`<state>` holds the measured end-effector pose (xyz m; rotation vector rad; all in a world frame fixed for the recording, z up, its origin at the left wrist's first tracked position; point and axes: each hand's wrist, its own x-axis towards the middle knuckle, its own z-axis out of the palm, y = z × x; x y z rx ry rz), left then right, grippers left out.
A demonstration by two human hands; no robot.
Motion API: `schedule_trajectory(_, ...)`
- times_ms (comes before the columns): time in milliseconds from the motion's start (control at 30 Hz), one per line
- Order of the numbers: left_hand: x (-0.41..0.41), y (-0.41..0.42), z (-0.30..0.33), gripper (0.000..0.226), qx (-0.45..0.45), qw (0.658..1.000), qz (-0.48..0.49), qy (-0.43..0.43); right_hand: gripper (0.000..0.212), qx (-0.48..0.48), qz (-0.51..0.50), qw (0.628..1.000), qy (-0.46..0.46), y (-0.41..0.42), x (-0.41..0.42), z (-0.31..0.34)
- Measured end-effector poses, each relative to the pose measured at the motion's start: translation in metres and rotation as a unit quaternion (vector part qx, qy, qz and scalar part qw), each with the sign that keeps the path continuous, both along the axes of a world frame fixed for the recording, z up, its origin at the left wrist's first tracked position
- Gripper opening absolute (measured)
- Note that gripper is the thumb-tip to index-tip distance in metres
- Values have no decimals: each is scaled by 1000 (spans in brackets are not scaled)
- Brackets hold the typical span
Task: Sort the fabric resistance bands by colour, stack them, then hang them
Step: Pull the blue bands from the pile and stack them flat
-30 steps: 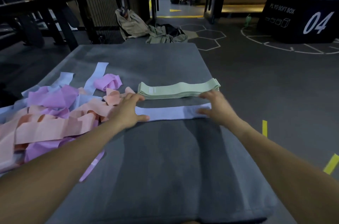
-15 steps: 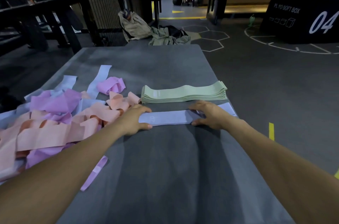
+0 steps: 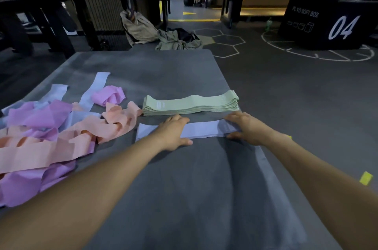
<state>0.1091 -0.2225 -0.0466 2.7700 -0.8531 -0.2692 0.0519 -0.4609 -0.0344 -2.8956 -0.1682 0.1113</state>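
— What is lying on the grey table (image 3: 163,69)?

— A tangle of peach, pink and pale blue bands (image 3: 51,139) is sprawling at left; a neat green stack (image 3: 190,104) is sitting at centre, far of the hands.

— And the hands?

— Both are pressing flat, fingers straight, on one pale blue band (image 3: 202,131) lying just near of the stack: left hand (image 3: 173,133) mid-band, right hand (image 3: 245,127) at its right end.

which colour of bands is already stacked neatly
The green bands, a flat squared pile beyond both hands; pink, peach and blue ones lie tangled at left.
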Motion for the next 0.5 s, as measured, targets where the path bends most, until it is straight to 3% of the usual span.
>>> schedule_trajectory(200, 5, -1, -3, 55, 10, 1000, -10, 0, 58, 17, -3, 1000, 0, -1, 2, -4)
schedule_trajectory(500, 0, 4, -2, 62, -6, 1000, -5, -1, 61, -7, -11, 1000, -6, 18, -4, 7)
